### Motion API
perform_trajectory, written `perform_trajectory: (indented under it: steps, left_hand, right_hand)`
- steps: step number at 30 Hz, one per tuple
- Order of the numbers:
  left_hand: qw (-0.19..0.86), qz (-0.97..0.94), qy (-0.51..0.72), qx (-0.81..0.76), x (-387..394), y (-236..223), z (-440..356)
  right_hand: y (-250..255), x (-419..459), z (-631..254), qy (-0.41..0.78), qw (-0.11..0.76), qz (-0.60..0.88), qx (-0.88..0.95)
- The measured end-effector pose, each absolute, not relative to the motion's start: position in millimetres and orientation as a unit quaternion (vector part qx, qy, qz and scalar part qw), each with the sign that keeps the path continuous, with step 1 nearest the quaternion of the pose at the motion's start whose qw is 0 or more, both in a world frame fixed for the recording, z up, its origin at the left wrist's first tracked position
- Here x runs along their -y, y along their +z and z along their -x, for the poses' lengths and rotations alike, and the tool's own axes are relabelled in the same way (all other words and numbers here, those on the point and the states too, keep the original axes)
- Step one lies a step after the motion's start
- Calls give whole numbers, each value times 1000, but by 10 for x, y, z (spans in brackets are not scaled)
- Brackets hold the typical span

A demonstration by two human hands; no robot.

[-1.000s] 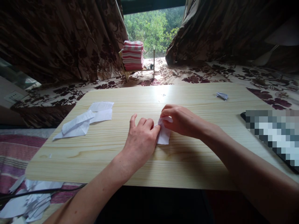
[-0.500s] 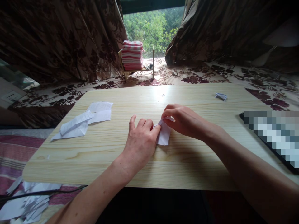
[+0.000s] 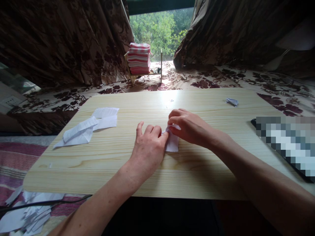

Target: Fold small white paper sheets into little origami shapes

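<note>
A small white piece of paper point(image 3: 173, 143) lies on the wooden table, partly covered by both hands. My left hand point(image 3: 149, 144) holds it down at its left edge, thumb pressed on it, with the little finger sticking out. At the paper's upper edge, my right hand point(image 3: 188, 126) pinches a folded-over flap between thumb and fingers. The exact fold under the fingertips is hidden. On the far right of the tabletop sits a small folded paper point(image 3: 231, 102).
Several torn paper sheets point(image 3: 78, 132) lie at the left of the table point(image 3: 103, 173). More scraps point(image 3: 36, 213) and a black cable point(image 3: 61, 201) are on the bed below. A dark-edged, pixelated object point(image 3: 283, 147) is at right. Folded pink-and-white cloths point(image 3: 139, 59) stand on a small rack behind.
My right hand has shifted slightly left, bending the paper's upper flap over toward my left thumb. My left hand stays in place.
</note>
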State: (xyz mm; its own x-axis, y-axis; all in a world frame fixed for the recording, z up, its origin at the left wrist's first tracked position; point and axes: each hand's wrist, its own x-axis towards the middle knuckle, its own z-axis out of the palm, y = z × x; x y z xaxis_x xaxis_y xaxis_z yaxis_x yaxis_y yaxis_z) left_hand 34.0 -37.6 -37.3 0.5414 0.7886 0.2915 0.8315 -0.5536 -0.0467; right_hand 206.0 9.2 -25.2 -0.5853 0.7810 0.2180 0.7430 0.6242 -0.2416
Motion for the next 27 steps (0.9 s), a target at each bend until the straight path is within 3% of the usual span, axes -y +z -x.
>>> perform_trajectory:
  steps: [12, 21, 27]
  left_hand:
    - [52, 867, -134, 477, 387, -316, -337]
    - [-77, 807, -227, 540, 242, -257, -352]
    - [-94, 796, -203, 563, 102, -229, -438]
  right_hand:
    - [-270, -45, -2136, 83, 186, 496, 844]
    - [-268, -29, -2143, 81, 190, 509, 835]
    - [-260, -13, -2121, 83, 181, 512, 836]
